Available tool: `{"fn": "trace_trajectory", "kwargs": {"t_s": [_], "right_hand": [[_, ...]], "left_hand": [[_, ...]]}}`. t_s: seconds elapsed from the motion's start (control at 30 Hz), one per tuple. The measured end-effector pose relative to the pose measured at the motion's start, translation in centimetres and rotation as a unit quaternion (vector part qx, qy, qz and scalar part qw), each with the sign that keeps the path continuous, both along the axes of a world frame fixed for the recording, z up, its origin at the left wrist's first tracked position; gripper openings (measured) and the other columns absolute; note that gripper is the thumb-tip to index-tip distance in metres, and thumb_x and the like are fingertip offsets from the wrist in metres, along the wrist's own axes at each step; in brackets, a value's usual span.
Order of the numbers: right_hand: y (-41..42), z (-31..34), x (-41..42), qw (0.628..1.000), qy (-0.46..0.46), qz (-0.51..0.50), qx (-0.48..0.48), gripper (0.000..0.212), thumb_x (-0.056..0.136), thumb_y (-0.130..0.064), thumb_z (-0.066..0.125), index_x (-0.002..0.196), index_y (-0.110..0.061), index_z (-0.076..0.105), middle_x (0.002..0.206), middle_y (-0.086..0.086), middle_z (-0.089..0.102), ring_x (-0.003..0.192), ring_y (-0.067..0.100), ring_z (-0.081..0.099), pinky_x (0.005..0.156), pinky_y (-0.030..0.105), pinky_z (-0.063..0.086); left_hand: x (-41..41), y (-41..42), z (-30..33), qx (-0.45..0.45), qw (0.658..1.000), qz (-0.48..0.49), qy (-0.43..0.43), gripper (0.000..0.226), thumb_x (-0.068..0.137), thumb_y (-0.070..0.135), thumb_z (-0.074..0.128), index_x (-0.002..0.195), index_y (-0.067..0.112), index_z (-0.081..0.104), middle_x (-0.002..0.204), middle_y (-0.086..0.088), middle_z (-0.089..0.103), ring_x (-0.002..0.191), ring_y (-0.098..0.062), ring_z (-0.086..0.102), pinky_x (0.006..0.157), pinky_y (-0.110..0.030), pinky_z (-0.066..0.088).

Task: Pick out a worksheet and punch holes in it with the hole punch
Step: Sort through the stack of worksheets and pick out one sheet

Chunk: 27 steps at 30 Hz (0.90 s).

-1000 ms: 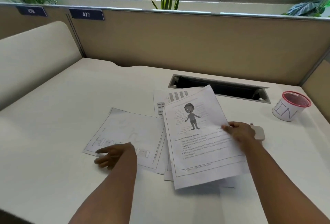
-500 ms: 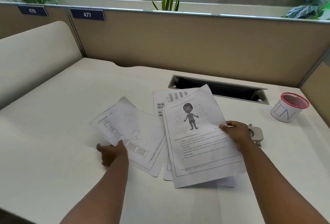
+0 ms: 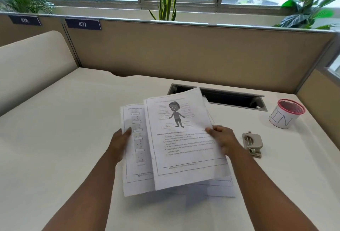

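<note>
A worksheet with a cartoon body figure [image 3: 184,144] is lifted above the white desk [image 3: 64,129], pinched at its right edge by my right hand [image 3: 222,140]. Partly under its left side is a second worksheet with a column of boxes [image 3: 135,157], gripped at its left edge by my left hand [image 3: 119,142]. More sheets [image 3: 217,186] lie flat on the desk beneath both. The grey hole punch [image 3: 253,143] sits on the desk just right of my right hand, untouched.
A white cup with a red mesh rim [image 3: 284,113] stands at the right. A dark cable slot [image 3: 230,99] is cut into the desk behind the papers. Tan partition walls [image 3: 184,52] close the back and right sides.
My left hand picked the boxed worksheet off the desk and swung it rightward, upright beside the body-figure sheet. My right hand raised its sheet. The hole punch is now uncovered.
</note>
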State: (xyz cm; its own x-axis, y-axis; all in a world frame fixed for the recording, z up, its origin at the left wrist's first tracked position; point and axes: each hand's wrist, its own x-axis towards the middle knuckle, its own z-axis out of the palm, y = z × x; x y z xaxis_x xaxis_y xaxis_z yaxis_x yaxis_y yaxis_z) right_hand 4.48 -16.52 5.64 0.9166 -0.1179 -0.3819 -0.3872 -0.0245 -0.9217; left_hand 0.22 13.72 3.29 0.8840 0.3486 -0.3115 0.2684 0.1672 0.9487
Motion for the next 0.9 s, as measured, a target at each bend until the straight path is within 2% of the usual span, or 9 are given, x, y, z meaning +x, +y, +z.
{"fn": "trace_trajectory", "kwargs": {"t_s": [0.2,0.3,0.4,0.5,0.57,0.63,0.73,0.77,0.9], "right_hand": [[2.2,-3.7,-0.2,0.998,0.029,-0.007,-0.051,0.03,0.076,-0.007,0.073,0.103,0.005,0.068,0.103,0.02,0.069,0.1,0.034,0.065,0.097,0.045,0.049],[3.3,-5.8,-0.6,0.994,0.04,0.002,-0.1,0.026,0.074,-0.013,0.074,0.097,-0.001,0.072,0.099,0.016,0.072,0.1,0.033,0.066,0.095,0.041,0.051],[4.6,-6.4,-1.4,0.989,0.048,0.018,-0.139,0.025,0.076,-0.018,0.072,0.097,-0.005,0.073,0.099,0.014,0.073,0.098,0.029,0.066,0.086,0.034,0.051],[5.4,-6.8,-1.4,0.983,0.04,0.037,-0.178,0.025,0.08,-0.023,0.069,0.099,-0.006,0.073,0.104,0.012,0.072,0.1,0.027,0.064,0.079,0.027,0.045],[5.3,-6.7,-1.4,0.978,0.028,0.036,-0.206,0.027,0.083,-0.025,0.065,0.101,-0.006,0.072,0.103,0.01,0.072,0.101,0.027,0.064,0.084,0.029,0.048],[4.5,-6.4,-1.4,0.966,0.019,0.015,-0.259,0.029,0.085,-0.025,0.063,0.105,-0.006,0.071,0.102,0.009,0.071,0.1,0.026,0.063,0.09,0.033,0.05],[2.7,-5.8,-1.7,0.884,0.07,-0.011,-0.461,0.044,0.083,-0.033,0.063,0.117,-0.005,0.058,0.125,0.014,0.055,0.118,0.031,0.049,0.095,0.036,0.042],[2.2,-5.6,-1.8,0.864,0.108,-0.019,-0.491,0.053,0.08,-0.038,0.067,0.119,-0.005,0.053,0.13,0.015,0.047,0.121,0.031,0.043,0.098,0.039,0.04],[1.7,-5.1,-1.8,0.87,0.179,-0.033,-0.458,0.079,0.067,-0.042,0.078,0.124,-0.001,0.042,0.133,0.017,0.036,0.123,0.031,0.04,0.099,0.04,0.041]], "left_hand": [[-0.1,-1.3,-1.4,0.027,0.995,-0.07,0.061,0.036,0.096,0.022,0.048,0.124,0.002,0.055,0.123,-0.02,0.06,0.103,-0.031,0.058,0.098,-0.044,0.046],[-0.2,-1.7,-2.2,-0.006,0.994,-0.069,0.083,0.041,0.096,0.033,0.043,0.124,0.004,0.055,0.117,-0.013,0.061,0.104,-0.028,0.057,0.099,-0.041,0.044],[-0.3,-1.7,-2.8,-0.028,0.992,-0.069,0.104,0.043,0.091,0.047,0.046,0.109,0.011,0.062,0.112,-0.011,0.065,0.102,-0.028,0.061,0.1,-0.043,0.045],[-0.4,-1.6,-3.3,-0.013,0.995,-0.066,0.078,0.027,0.089,0.02,0.058,0.111,0.005,0.059,0.118,-0.019,0.063,0.087,-0.028,0.064,0.084,-0.04,0.054],[-0.4,-1.4,-3.7,0.0,0.995,-0.066,0.081,0.03,0.089,0.006,0.057,0.117,-0.002,0.056,0.121,-0.024,0.06,0.084,-0.029,0.062,0.079,-0.038,0.054],[-0.4,-1.1,-4.1,0.017,0.994,-0.057,0.091,0.035,0.088,0.006,0.058,0.121,-0.006,0.055,0.124,-0.027,0.058,0.093,-0.032,0.06,0.088,-0.042,0.049],[-0.3,-0.6,-4.4,0.022,0.993,-0.047,0.106,0.037,0.087,0.005,0.061,0.122,-0.006,0.055,0.124,-0.028,0.058,0.097,-0.032,0.058,0.092,-0.045,0.047],[-0.3,-0.5,-4.6,0.021,0.993,-0.047,0.11,0.038,0.086,0.005,0.061,0.122,-0.006,0.054,0.124,-0.028,0.058,0.097,-0.032,0.058,0.091,-0.045,0.047],[-0.2,-0.7,-5.0,0.025,0.992,-0.04,0.115,0.038,0.085,0.003,0.062,0.12,-0.008,0.055,0.122,-0.026,0.06,0.095,-0.032,0.059,0.088,-0.042,0.048]]}}
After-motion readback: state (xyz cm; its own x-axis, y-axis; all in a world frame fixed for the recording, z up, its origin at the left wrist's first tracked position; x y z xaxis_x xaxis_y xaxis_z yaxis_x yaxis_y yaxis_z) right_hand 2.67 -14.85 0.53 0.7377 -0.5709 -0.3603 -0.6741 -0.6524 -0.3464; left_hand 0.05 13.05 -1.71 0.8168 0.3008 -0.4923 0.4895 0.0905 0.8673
